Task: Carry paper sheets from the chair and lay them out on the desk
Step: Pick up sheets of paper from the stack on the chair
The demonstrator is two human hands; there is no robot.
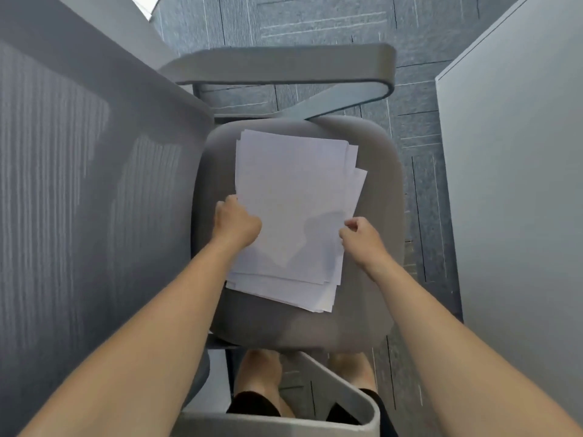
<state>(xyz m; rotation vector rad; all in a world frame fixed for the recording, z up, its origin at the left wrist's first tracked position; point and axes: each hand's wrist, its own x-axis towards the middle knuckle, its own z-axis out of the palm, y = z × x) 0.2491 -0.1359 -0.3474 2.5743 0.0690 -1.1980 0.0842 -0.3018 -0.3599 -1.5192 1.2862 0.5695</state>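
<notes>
White paper sheets [293,200] lie in a loose, slightly fanned stack on the grey seat of the chair [381,279], with corners poking out at the far right and near edges. The left hand [236,222] is curled over the stack's left edge and seems to grip it, though its fingertips are hidden under the hand. The right hand [359,236] sits at the right edge with thumb and fingers drawn together, apparently pinching the edge of the upper sheets. How many sheets it has hold of cannot be told.

The step in hand looks like the pick-up: both hands are on the stack, which rests flat on the seat, not yet lifted. The next move calls for a firm hold on both sides so the uneven sheets rise together rather than sliding apart, then a lift clear of the armrest [284,67] beyond. The mesh backrest [79,184] stands close on the left and a pale panel [520,152] on the right, so the way out is narrow. No desk top is plainly in view, so the person will probably have to turn to reach it.
</notes>
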